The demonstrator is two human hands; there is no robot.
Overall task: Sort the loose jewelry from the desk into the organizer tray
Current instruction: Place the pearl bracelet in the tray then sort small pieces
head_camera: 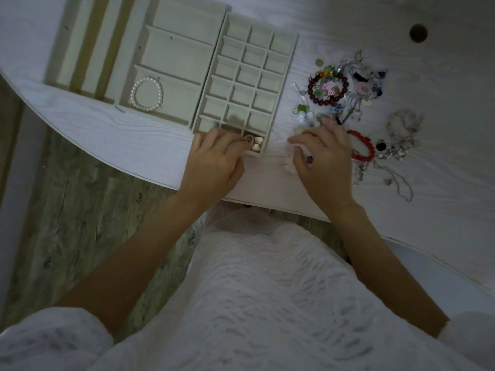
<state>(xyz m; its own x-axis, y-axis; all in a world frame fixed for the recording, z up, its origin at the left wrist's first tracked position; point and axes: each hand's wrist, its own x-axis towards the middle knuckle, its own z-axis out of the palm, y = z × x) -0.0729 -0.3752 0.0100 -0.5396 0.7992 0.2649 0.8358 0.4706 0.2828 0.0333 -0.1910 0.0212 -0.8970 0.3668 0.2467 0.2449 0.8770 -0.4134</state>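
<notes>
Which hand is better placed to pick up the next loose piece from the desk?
Right. The right hand already rests at the edge of the jewelry pile, beside the red bracelet. The left hand is at the grid tray's near corner.

**Around the white desk**

The white wood-grain desk has a curved near edge and a round cable hole at its far right. Below that edge lies grey, weathered-looking plank flooring. A white textured garment fills the foreground beneath the desk.
</notes>
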